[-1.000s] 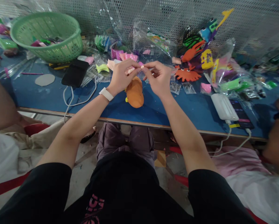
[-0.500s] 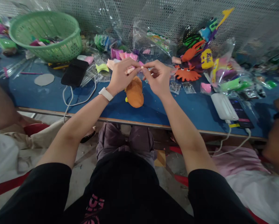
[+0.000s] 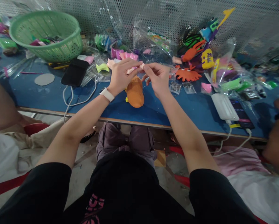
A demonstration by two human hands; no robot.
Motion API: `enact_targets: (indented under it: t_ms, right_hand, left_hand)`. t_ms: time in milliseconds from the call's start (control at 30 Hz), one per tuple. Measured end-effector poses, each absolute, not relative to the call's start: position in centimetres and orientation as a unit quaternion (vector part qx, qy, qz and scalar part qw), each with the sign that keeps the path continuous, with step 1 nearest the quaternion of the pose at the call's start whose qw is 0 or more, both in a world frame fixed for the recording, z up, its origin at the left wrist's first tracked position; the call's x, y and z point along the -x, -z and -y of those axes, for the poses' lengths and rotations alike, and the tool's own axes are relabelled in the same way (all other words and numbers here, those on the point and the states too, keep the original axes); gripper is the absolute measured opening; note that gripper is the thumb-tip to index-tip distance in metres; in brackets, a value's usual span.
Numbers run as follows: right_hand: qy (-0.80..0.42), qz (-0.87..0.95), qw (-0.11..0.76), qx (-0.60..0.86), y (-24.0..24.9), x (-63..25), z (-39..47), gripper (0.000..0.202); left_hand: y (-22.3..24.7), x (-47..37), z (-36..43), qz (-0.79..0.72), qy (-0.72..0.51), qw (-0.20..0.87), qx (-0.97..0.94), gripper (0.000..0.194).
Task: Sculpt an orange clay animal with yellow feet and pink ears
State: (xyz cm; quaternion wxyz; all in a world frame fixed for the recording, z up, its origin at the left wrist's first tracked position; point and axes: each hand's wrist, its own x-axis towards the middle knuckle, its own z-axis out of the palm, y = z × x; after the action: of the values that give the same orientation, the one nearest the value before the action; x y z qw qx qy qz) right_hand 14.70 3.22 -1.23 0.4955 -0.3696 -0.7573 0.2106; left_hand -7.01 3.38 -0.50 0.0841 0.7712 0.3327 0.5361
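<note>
My left hand (image 3: 122, 73), with a white band at its wrist, is closed around a pale pink lump of modelling clay (image 3: 131, 70), partly hidden by the fingers. My right hand (image 3: 158, 77) pinches a small pale pink bit of clay (image 3: 142, 66) between thumb and forefinger, right at the left fingertips. Just below both hands an orange clay figure (image 3: 135, 95) rests on the blue table, a yellow bit at its left side. Its upper end is partly covered by my left hand.
A green basket (image 3: 48, 51) stands back left, near a black phone (image 3: 74, 72) with a white cable. Orange crab figures (image 3: 188, 74) and plastic bags (image 3: 232, 73) lie to the right. A white power bank (image 3: 224, 107) sits near the front edge. People sit on both sides.
My right fingers have shifted slightly right and changed their pinch, showing more of the small pale pink bit. The left hand and the orange figure stay nearly in place.
</note>
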Motion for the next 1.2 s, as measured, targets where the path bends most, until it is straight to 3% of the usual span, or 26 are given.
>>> enact_targets:
  t_ms: [367,700,867,1200]
  right_hand:
    - [-0.127,0.729,0.552,0.385,1.5,-14.1,-2.0,0.080]
    - [-0.109,0.738,0.546,0.381,1.3,-13.7,-1.6,0.079]
    - [-0.115,0.700,0.582,0.397,0.9,-13.3,-0.7,0.081]
    - [-0.142,0.737,0.532,0.392,0.4,-13.4,-0.8,0.080]
  left_hand:
    - [0.4,6.6,-3.0,-0.328,-0.558,0.101,-0.756,0.073]
    - [0.2,6.4,-2.4,-0.339,-0.565,0.095,-0.746,0.054]
    - [0.3,6.1,-2.1,-0.347,-0.563,0.103,-0.743,0.053]
    - [0.2,5.7,-1.4,-0.344,-0.574,0.071,-0.739,0.051]
